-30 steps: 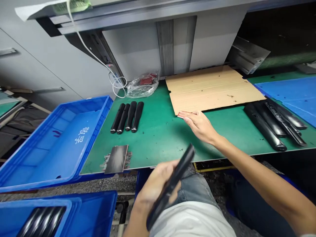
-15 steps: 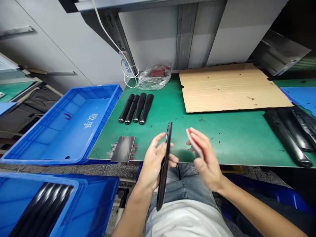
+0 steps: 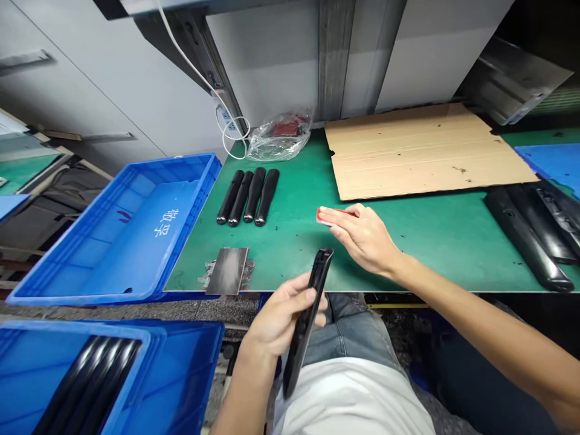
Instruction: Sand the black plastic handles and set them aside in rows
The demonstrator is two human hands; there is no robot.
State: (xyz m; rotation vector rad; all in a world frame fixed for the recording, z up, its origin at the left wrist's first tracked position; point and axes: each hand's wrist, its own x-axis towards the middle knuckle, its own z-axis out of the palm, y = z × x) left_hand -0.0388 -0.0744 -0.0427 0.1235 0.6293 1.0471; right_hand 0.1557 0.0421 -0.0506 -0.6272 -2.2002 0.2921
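The left hand (image 3: 283, 320) is gripping a long black handle (image 3: 313, 320) at six o'clock. The right hand (image 3: 360, 235) is holding a little red-edged pad (image 3: 327, 216) down on the green mat (image 3: 290, 241). White Chinese writing (image 3: 165, 222) is showing on the blue bin (image 3: 172, 162) at nine o'clock.

Grey metal cabinet fronts (image 3: 77, 78) fill left side, long recessed drawer pulls across them. Straight ahead, pale grey panel (image 3: 267, 60) split by vertical ribbed steel channel (image 3: 334, 60). White cable (image 3: 193, 60) loops down along dark bracket (image 3: 193, 42). Dark recess (image 3: 544, 24) upper right. Green-topped workbench (image 3: 290, 266) runs across middle; second green surface (image 3: 27, 163) far left. Speckled grey stone floor (image 3: 136, 311) below bench edge. Light even, shadows soft.
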